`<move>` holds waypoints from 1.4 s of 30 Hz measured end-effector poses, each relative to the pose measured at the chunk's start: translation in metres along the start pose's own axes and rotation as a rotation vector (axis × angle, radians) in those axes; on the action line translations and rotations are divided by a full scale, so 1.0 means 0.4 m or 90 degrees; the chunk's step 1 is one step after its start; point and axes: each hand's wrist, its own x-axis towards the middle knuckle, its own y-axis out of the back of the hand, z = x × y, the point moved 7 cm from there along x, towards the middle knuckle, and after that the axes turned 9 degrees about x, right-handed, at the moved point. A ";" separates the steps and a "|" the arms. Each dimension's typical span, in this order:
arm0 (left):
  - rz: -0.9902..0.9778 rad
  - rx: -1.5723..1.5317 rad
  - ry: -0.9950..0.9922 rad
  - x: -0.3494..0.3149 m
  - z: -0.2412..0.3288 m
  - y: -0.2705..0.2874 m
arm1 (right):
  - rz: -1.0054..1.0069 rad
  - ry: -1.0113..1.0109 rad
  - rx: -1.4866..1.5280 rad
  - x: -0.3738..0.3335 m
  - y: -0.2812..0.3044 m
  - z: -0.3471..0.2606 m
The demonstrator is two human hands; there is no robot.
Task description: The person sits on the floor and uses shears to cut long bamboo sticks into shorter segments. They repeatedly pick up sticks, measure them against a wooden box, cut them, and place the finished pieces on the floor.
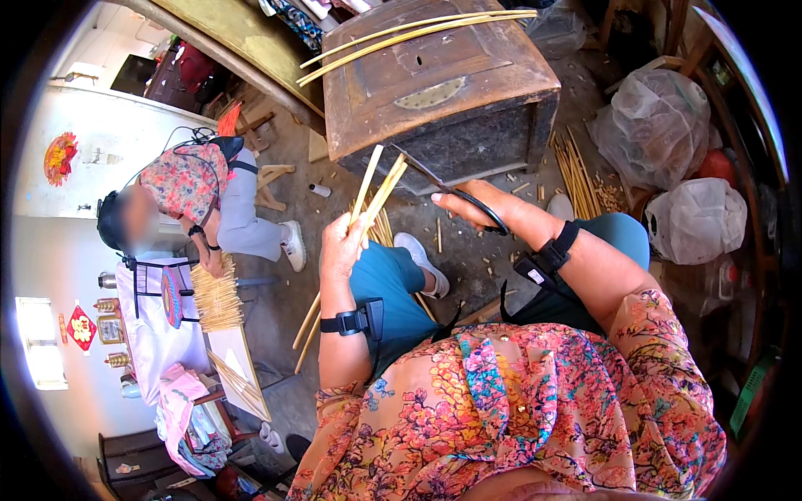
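Observation:
My left hand (341, 246) is closed around a few pale yellow stalks (383, 194). Their upper ends fan out above my fist, and their long lower ends hang down beside my forearm. Black-handled scissors (487, 210) are gripped in my right hand (469, 205), my fingers wrapped about the handle. The scissor blades reach up and left to the tips of the stalks; whether they touch is too small to tell. More stalks (381, 225) lie behind my left hand, near my knee.
A worn wooden chest (468, 125) stands ahead, long stalks (418, 33) on its top. Cut bits litter the floor. At right lie a stalk pile (576, 171) and plastic bags (656, 125). On the left, another person (188, 179) bends over a bundle of stalks (219, 301).

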 end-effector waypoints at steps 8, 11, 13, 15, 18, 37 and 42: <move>0.068 -0.005 -0.052 -0.010 -0.004 0.001 | 0.002 0.011 0.017 0.003 -0.003 0.004; 0.099 0.012 -0.063 -0.020 0.002 -0.008 | -0.006 -0.002 0.006 0.002 -0.006 0.006; 0.115 0.028 -0.071 -0.021 0.001 -0.010 | -0.001 -0.017 0.016 0.000 -0.007 0.006; 0.127 0.051 -0.080 -0.018 -0.001 -0.006 | 0.016 -0.032 0.053 -0.007 -0.012 -0.004; 0.130 0.050 -0.075 -0.022 0.007 -0.006 | 0.016 -0.060 0.046 -0.005 -0.012 0.003; 0.022 -0.062 -0.125 -0.010 0.009 -0.026 | 0.079 0.099 -0.247 0.037 0.008 0.004; -0.034 -0.064 -0.078 -0.004 0.006 -0.020 | 0.048 0.065 -0.247 0.028 0.028 -0.016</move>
